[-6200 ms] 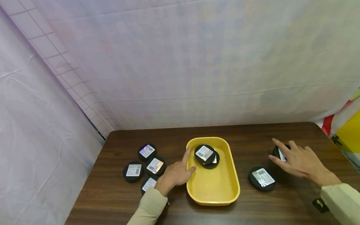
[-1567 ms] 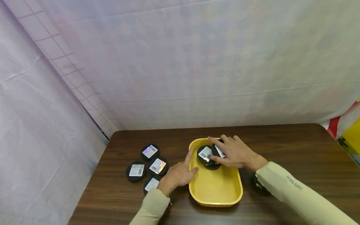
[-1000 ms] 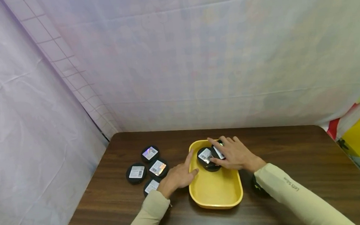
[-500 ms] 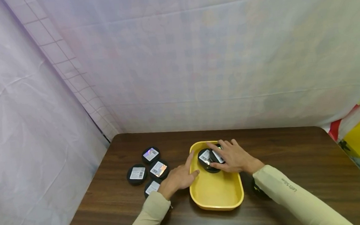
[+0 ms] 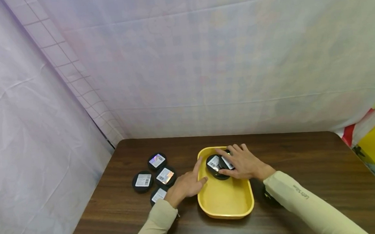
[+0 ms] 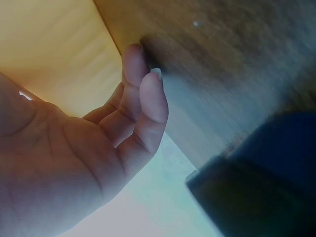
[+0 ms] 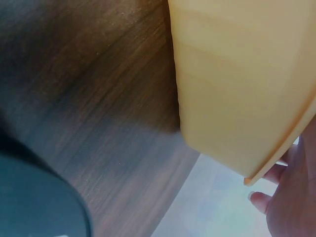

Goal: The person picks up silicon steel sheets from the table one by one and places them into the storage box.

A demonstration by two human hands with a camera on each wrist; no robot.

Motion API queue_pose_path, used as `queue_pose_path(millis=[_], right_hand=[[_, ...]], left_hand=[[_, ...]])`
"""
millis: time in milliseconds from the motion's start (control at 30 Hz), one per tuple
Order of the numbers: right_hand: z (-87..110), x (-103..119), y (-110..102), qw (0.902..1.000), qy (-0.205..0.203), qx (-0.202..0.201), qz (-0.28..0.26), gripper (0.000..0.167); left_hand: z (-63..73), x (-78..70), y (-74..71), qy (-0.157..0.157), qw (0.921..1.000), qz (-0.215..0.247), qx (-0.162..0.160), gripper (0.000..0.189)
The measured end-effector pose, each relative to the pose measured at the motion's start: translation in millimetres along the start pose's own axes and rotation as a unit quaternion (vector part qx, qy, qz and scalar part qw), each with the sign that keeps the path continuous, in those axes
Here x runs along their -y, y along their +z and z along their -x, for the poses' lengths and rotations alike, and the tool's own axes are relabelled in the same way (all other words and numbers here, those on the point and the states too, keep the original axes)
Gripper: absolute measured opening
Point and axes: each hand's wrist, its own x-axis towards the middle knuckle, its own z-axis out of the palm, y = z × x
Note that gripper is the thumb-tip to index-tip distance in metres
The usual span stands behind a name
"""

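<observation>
My right hand (image 5: 243,163) reaches over the right rim of the yellow tray (image 5: 225,204) and holds a flat black round container (image 5: 228,161) with a white label, thumb and fingers at its edge. This one leans against or overlaps another labelled black container (image 5: 214,163) in the tray, which sits on a mostly hidden one. My left hand (image 5: 187,184) holds the tray's left rim, thumb inside and index finger along the edge. In the left wrist view, its other fingers (image 6: 153,103) curl beside the outer wall. The right wrist view shows right fingertips (image 7: 261,200) past the rim.
Several similar black containers (image 5: 143,180) lie left of the tray on the dark wooden table (image 5: 305,152); my left wrist partly covers one (image 5: 158,194). A dark object (image 5: 269,195) shows under the right sleeve. A pale curtain (image 5: 203,58) hangs behind.
My right hand took hold of a container on the table's right and carried it left into the tray. Lately it has lowered slightly, then stayed. My left hand has kept to the rim.
</observation>
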Motion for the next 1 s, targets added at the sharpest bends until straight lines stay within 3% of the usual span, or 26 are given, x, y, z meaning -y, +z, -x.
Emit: queue_pose_path(millis=[1000], right_hand=[[6.9, -6.5, -6.2, 0.9985, -0.021, -0.05, 0.007, 0.076]], left_hand=[[-0.3, 0.8, -0.1, 0.002, 1.0, 0.007, 0.0, 0.077]])
